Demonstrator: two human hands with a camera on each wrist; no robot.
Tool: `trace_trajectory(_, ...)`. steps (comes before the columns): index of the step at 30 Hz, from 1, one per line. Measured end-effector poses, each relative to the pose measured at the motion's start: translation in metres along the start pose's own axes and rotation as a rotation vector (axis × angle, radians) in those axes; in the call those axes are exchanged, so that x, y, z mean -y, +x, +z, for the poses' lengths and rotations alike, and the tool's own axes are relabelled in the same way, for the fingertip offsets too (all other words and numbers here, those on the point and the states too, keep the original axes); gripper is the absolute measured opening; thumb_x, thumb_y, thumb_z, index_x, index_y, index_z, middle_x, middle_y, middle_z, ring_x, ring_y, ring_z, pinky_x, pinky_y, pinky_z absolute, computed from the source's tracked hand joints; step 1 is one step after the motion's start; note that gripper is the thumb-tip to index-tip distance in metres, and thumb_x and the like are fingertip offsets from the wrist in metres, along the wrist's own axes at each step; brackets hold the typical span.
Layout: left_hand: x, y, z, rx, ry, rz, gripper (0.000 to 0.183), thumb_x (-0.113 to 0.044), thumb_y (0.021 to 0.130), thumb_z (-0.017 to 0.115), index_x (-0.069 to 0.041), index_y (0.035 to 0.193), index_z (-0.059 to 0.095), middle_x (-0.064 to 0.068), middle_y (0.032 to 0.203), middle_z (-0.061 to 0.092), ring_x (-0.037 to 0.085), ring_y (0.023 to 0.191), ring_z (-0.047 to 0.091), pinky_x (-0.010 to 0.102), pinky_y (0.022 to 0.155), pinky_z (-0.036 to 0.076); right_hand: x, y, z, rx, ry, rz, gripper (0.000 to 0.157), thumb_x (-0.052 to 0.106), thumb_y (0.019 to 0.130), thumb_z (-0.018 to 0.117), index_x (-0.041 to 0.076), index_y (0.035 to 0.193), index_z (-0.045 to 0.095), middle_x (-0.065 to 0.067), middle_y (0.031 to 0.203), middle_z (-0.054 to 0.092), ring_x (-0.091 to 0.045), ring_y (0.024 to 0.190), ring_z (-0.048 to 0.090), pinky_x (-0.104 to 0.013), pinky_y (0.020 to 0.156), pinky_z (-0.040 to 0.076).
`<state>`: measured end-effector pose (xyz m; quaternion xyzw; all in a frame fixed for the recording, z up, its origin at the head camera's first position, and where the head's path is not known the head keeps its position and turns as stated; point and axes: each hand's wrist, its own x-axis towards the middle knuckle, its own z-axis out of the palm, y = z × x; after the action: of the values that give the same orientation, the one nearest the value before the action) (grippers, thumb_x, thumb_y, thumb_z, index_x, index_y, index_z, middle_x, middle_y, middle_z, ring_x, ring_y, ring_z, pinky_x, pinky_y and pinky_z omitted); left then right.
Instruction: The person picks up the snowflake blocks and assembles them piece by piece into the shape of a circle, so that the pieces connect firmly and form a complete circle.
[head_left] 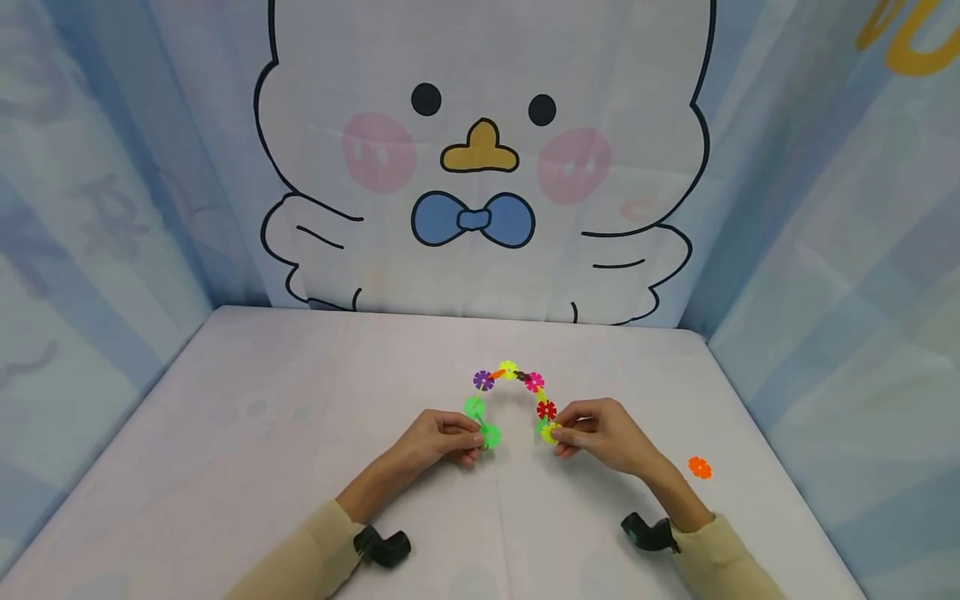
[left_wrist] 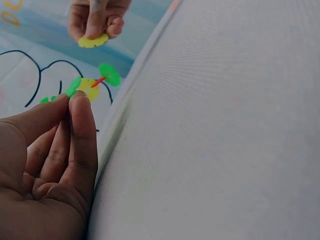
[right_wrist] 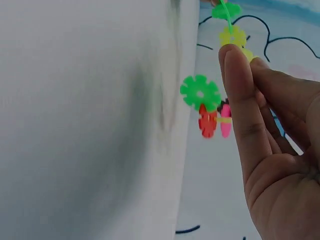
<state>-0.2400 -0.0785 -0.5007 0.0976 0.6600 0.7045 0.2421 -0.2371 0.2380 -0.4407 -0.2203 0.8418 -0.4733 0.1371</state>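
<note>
Several small notched plastic snowflake discs form an arched chain [head_left: 508, 369] over the table. At its left end my left hand [head_left: 442, 437] pinches a green disc [head_left: 491, 437] between thumb and fingers. Opposite, the thumb and fingertips of my right hand [head_left: 604, 433] pinch a yellow disc [head_left: 550, 432]. Close to that yellow disc is a green disc [right_wrist: 200, 93], joined to a red disc [right_wrist: 207, 121]. In the left wrist view, a gap shows between the right hand's yellow disc [left_wrist: 93, 41] and the chain's green disc [left_wrist: 109, 74].
A loose orange disc [head_left: 700, 467] lies on the white tabletop [head_left: 225, 467], right of my right forearm. Behind the table hangs a curtain [head_left: 480, 275] printed with a cartoon bird. Black wrist mounts [head_left: 382, 547] sit at both sleeves.
</note>
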Motion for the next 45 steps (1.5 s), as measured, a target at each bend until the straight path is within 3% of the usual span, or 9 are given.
trace_trajectory(6, -0.001, 0.000, 0.001, -0.009, 0.005, -0.009, 0.027, -0.010, 0.098, 0.074, 0.008, 0.119, 0.071, 0.005, 0.088, 0.080, 0.008, 0.072, 0.072, 0.024, 0.073, 0.065, 0.009, 0.015, 0.028, -0.002, -0.032, -0.048, 0.010, 0.005, 0.096, 0.075, 0.001, 0.106, 0.076, -0.017, 0.092, 0.078, -0.016, 0.074, 0.076, -0.027, 0.073, 0.066)
trace_trajectory(13, -0.002, -0.001, 0.001, -0.014, 0.006, -0.009, 0.026, -0.009, 0.099, 0.074, 0.008, 0.117, 0.072, 0.005, 0.088, 0.080, 0.008, 0.071, 0.072, 0.024, 0.072, 0.065, 0.012, 0.024, 0.049, -0.008, -0.058, -0.065, 0.004, 0.010, 0.098, 0.076, 0.006, 0.099, 0.076, -0.009, 0.085, 0.077, -0.015, 0.071, 0.075, -0.027, 0.071, 0.065)
trace_trajectory(18, -0.001, -0.001, 0.001, -0.005, -0.006, -0.004, 0.026, -0.009, 0.099, 0.074, 0.008, 0.118, 0.071, 0.004, 0.089, 0.080, 0.008, 0.072, 0.072, 0.024, 0.073, 0.065, 0.012, 0.024, 0.054, -0.018, -0.073, -0.073, 0.006, 0.012, 0.099, 0.075, 0.006, 0.097, 0.076, -0.006, 0.083, 0.077, -0.014, 0.071, 0.075, -0.029, 0.070, 0.065)
trace_trajectory(24, -0.001, -0.002, 0.000, -0.009, -0.001, 0.004, 0.026, -0.010, 0.098, 0.074, 0.008, 0.117, 0.071, 0.004, 0.086, 0.079, 0.008, 0.071, 0.072, 0.024, 0.073, 0.064, 0.013, 0.025, 0.059, -0.033, -0.089, -0.118, 0.006, 0.012, 0.099, 0.075, 0.006, 0.099, 0.075, -0.010, 0.088, 0.078, -0.011, 0.072, 0.074, -0.024, 0.072, 0.065)
trace_trajectory(45, -0.002, -0.002, 0.000, -0.009, 0.001, 0.017, 0.024, -0.010, 0.098, 0.074, 0.008, 0.114, 0.072, 0.000, 0.081, 0.077, 0.008, 0.069, 0.071, 0.023, 0.071, 0.064, 0.020, 0.023, 0.071, -0.172, -0.163, -0.235, 0.011, 0.000, 0.090, 0.081, 0.006, 0.094, 0.073, -0.010, 0.089, 0.078, -0.010, 0.075, 0.077, -0.018, 0.071, 0.063)
